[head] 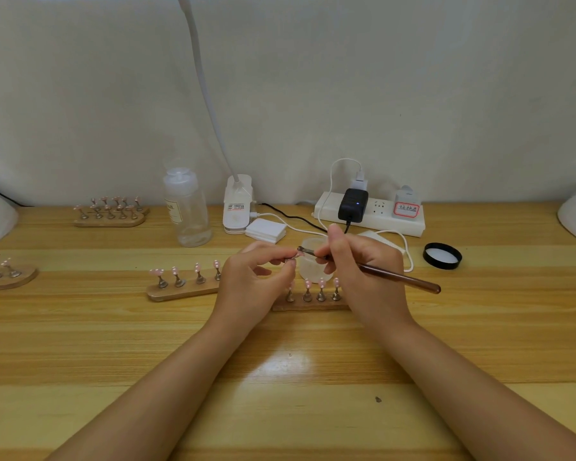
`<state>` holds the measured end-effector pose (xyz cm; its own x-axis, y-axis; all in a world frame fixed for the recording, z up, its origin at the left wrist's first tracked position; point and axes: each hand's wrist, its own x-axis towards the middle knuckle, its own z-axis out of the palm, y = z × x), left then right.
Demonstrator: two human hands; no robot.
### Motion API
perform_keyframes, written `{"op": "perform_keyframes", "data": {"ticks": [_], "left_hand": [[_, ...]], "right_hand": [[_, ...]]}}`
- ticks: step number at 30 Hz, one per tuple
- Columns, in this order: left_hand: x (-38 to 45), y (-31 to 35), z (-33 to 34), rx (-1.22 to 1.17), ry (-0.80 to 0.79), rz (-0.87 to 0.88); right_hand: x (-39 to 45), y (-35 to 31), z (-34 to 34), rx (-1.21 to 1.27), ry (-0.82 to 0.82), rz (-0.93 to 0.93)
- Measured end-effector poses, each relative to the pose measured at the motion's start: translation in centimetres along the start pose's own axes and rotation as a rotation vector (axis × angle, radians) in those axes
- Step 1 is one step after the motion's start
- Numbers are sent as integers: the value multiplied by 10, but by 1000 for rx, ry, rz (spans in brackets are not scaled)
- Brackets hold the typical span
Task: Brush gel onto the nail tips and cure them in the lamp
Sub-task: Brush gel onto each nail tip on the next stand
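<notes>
brown brush (pixel 398 277) pinched in right hand (pixel 363 264), left hand (pixel 256 274) pinching nail tip (pixel 291 260)

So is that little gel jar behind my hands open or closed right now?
Open. The frosted jar has no lid on, and a black lid lies apart on the table.

We read only "NAIL" on the label of the clear bottle (pixel 187 207); red-framed sticker (pixel 406 210) on the power strip (pixel 379 216) and lamp-base label (pixel 236 206) print stay illegible to us.
</notes>
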<state>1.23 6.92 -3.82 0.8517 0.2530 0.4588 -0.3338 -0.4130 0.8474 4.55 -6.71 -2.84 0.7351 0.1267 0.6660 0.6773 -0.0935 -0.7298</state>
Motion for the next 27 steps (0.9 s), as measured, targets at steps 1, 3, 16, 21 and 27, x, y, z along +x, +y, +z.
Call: {"op": "perform_keyframes", "data": {"ticks": [1,3,16,21,27], "left_hand": [[0,0,0,2,1,-3],[0,1,1,10,4,-6],[-1,3,0,22,7,-16],[-1,3,0,10,23,-34],[0,4,0,21,16,-24]], "right_hand": [[0,1,-1,6,6,5],[-1,3,-3,17,19,3],[0,5,1,-49,14,-68],[-1,7,-1,-36,33,-25],[-1,7,-4,12,115,25]]}}
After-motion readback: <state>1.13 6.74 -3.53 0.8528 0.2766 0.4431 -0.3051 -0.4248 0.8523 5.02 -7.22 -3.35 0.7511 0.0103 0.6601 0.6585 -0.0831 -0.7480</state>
